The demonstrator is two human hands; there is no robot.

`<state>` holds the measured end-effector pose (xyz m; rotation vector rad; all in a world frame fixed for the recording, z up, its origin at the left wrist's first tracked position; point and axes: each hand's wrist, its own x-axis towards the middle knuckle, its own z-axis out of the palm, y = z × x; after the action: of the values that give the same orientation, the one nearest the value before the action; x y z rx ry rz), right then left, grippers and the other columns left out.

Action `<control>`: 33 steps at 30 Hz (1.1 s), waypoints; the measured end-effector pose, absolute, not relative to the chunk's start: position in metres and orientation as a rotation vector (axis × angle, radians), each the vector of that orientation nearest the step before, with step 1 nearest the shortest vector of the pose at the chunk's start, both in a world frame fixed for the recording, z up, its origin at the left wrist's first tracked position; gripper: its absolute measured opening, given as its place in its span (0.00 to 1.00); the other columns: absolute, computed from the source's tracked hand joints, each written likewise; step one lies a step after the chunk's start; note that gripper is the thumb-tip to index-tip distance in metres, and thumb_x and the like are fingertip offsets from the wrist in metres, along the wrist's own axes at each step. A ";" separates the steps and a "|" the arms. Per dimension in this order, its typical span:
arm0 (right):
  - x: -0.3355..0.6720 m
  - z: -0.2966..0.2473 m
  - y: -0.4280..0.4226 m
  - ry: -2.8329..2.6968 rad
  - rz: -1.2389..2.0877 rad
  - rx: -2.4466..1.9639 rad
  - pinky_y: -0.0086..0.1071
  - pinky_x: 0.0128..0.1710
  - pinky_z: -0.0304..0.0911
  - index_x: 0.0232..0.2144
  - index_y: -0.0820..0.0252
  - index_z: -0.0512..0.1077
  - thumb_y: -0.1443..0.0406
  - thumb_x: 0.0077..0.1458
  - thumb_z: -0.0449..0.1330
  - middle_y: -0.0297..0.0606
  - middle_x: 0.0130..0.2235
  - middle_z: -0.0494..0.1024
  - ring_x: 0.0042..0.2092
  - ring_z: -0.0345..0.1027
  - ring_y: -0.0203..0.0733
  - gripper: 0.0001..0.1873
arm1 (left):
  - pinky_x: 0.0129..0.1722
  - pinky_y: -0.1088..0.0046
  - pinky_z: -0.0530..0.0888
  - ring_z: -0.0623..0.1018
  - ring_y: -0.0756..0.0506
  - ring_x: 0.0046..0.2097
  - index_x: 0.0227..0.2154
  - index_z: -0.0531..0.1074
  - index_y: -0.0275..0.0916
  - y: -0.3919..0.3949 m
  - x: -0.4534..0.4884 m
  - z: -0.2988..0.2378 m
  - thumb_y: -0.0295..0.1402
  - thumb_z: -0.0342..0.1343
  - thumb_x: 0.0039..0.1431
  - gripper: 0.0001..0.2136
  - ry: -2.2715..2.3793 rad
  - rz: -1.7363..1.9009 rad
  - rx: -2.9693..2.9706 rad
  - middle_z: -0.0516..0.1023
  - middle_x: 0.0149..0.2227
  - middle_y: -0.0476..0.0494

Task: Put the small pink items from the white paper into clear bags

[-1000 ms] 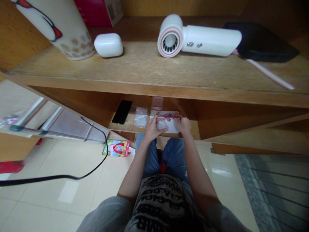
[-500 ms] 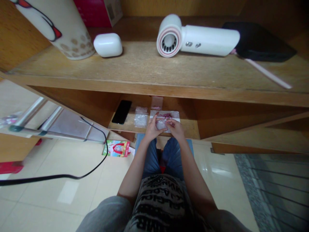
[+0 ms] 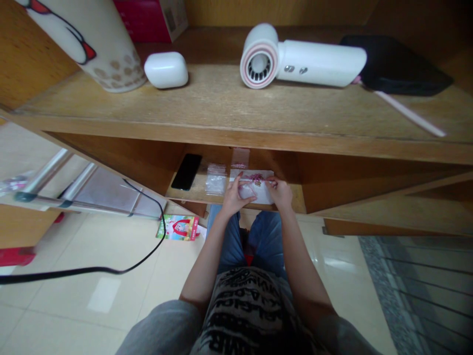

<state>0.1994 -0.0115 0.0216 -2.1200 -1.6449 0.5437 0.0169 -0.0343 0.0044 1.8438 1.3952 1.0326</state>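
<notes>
On the lower shelf lies a white paper sheet (image 3: pixel 264 198) with a heap of small pink and dark red pieces (image 3: pixel 254 177) on it, too small to name. My left hand (image 3: pixel 233 198) is over the sheet's left part, thumb and fingers curved around what looks like a small clear plastic bag (image 3: pixel 247 191). At the right edge of the heap, my right hand (image 3: pixel 281 192) has its fingertips pinched together; what is between them is hidden. Left of my left hand lies a stack of clear zip bags (image 3: pixel 216 179). A further small bag (image 3: pixel 240 157) with pink contents lies behind the sheet.
A black phone (image 3: pixel 186 171) lies at the lower shelf's left. The upper shelf (image 3: pixel 207 106) overhangs, bearing a cup (image 3: pixel 111 64), a white earbud case (image 3: pixel 166 70), a white handheld fan (image 3: pixel 318 63) and a black box-like object (image 3: pixel 402 64). A black cable (image 3: pixel 111 270) hangs at left.
My right hand has moved right, away from my left hand and the small bag, to the right side of the heap. My left hand has stayed in place.
</notes>
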 end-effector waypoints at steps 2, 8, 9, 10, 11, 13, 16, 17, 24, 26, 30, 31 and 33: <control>0.199 0.023 -0.008 -1.660 0.535 -2.163 0.28 0.31 0.58 0.40 0.53 0.75 0.58 0.53 0.55 0.39 0.33 0.78 0.37 0.71 0.43 0.14 | 0.54 0.60 0.63 0.67 0.41 0.55 0.58 0.49 0.41 -0.035 0.017 0.005 0.39 0.66 0.41 0.43 1.389 1.028 1.838 0.73 0.48 0.42; 0.197 0.025 -0.004 -1.711 0.521 -2.218 0.29 0.34 0.60 0.40 0.51 0.75 0.57 0.55 0.54 0.39 0.35 0.79 0.38 0.72 0.44 0.15 | 0.54 0.60 0.62 0.66 0.41 0.55 0.57 0.52 0.40 -0.035 0.017 0.006 0.39 0.66 0.42 0.40 1.409 1.007 1.837 0.73 0.49 0.42; 0.197 0.026 -0.003 -1.719 0.520 -2.219 0.29 0.34 0.60 0.40 0.51 0.75 0.57 0.55 0.54 0.39 0.35 0.79 0.38 0.72 0.44 0.15 | 0.54 0.60 0.62 0.67 0.41 0.55 0.57 0.52 0.40 -0.035 0.017 0.006 0.39 0.66 0.42 0.41 1.413 1.008 1.839 0.73 0.49 0.42; 0.196 0.026 -0.003 -1.727 0.519 -2.219 0.29 0.34 0.61 0.41 0.51 0.75 0.57 0.55 0.54 0.40 0.35 0.79 0.38 0.72 0.43 0.15 | 0.54 0.60 0.62 0.67 0.41 0.55 0.57 0.52 0.40 -0.034 0.017 0.005 0.39 0.66 0.41 0.41 1.415 1.013 1.841 0.73 0.48 0.42; 0.196 0.026 -0.003 -1.735 0.516 -2.217 0.29 0.34 0.61 0.41 0.51 0.75 0.57 0.55 0.54 0.40 0.35 0.79 0.38 0.72 0.43 0.15 | 0.54 0.60 0.62 0.67 0.41 0.54 0.57 0.52 0.40 -0.034 0.017 0.005 0.39 0.66 0.41 0.41 1.413 1.020 1.842 0.73 0.48 0.42; 0.196 0.026 -0.003 -1.748 0.513 -2.207 0.29 0.34 0.61 0.41 0.51 0.75 0.57 0.55 0.54 0.40 0.35 0.79 0.38 0.72 0.43 0.15 | 0.54 0.60 0.62 0.67 0.41 0.54 0.57 0.52 0.41 -0.035 0.017 0.004 0.39 0.66 0.41 0.41 1.402 1.038 1.846 0.73 0.48 0.42; 0.197 0.025 -0.003 -1.752 0.513 -2.197 0.30 0.34 0.61 0.40 0.52 0.76 0.57 0.55 0.54 0.40 0.35 0.79 0.38 0.72 0.44 0.15 | 0.54 0.60 0.63 0.67 0.41 0.54 0.58 0.51 0.41 -0.035 0.017 0.004 0.40 0.66 0.42 0.41 1.386 1.053 1.850 0.73 0.49 0.42; 0.197 0.025 -0.003 -1.752 0.513 -2.195 0.30 0.34 0.61 0.40 0.52 0.76 0.57 0.55 0.54 0.40 0.35 0.79 0.38 0.72 0.44 0.15 | 0.54 0.60 0.63 0.67 0.41 0.55 0.58 0.51 0.41 -0.035 0.017 0.004 0.40 0.66 0.42 0.41 1.385 1.052 1.849 0.73 0.49 0.42; 0.196 0.024 -0.003 -1.753 0.516 -2.168 0.29 0.33 0.60 0.39 0.52 0.76 0.58 0.54 0.54 0.41 0.34 0.79 0.38 0.72 0.44 0.14 | 0.54 0.60 0.63 0.67 0.40 0.54 0.58 0.50 0.40 -0.034 0.017 0.005 0.40 0.66 0.41 0.42 1.391 1.035 1.840 0.73 0.48 0.42; 0.196 0.023 -0.003 -1.749 0.512 -2.167 0.30 0.32 0.59 0.39 0.52 0.76 0.58 0.54 0.54 0.41 0.34 0.79 0.37 0.72 0.44 0.14 | 0.54 0.60 0.63 0.67 0.40 0.54 0.58 0.51 0.40 -0.034 0.017 0.005 0.40 0.66 0.41 0.42 1.389 1.039 1.848 0.73 0.48 0.42; 0.197 0.023 -0.005 -1.720 0.507 -2.123 0.29 0.31 0.58 0.38 0.53 0.76 0.58 0.54 0.54 0.40 0.33 0.78 0.36 0.71 0.43 0.14 | 0.54 0.60 0.63 0.67 0.40 0.54 0.59 0.49 0.40 -0.034 0.016 0.006 0.40 0.66 0.42 0.43 1.379 1.042 1.845 0.74 0.48 0.41; 0.197 0.023 -0.006 -1.703 0.513 -2.102 0.29 0.30 0.58 0.37 0.53 0.76 0.58 0.53 0.54 0.40 0.32 0.78 0.35 0.71 0.43 0.13 | 0.53 0.60 0.63 0.67 0.40 0.55 0.59 0.49 0.40 -0.034 0.016 0.005 0.41 0.66 0.42 0.43 1.375 1.045 1.842 0.73 0.48 0.41; 0.197 0.022 -0.009 -1.671 0.546 -2.041 0.28 0.28 0.56 0.36 0.54 0.76 0.58 0.53 0.54 0.38 0.30 0.77 0.32 0.70 0.41 0.14 | 0.53 0.59 0.63 0.67 0.40 0.54 0.59 0.49 0.40 -0.034 0.016 0.003 0.41 0.66 0.42 0.43 1.367 1.052 1.837 0.73 0.48 0.41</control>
<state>0.1970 -0.0090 0.0224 -2.0412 -1.6707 0.5464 0.0165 -0.0335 0.0030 1.8373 1.3674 1.0519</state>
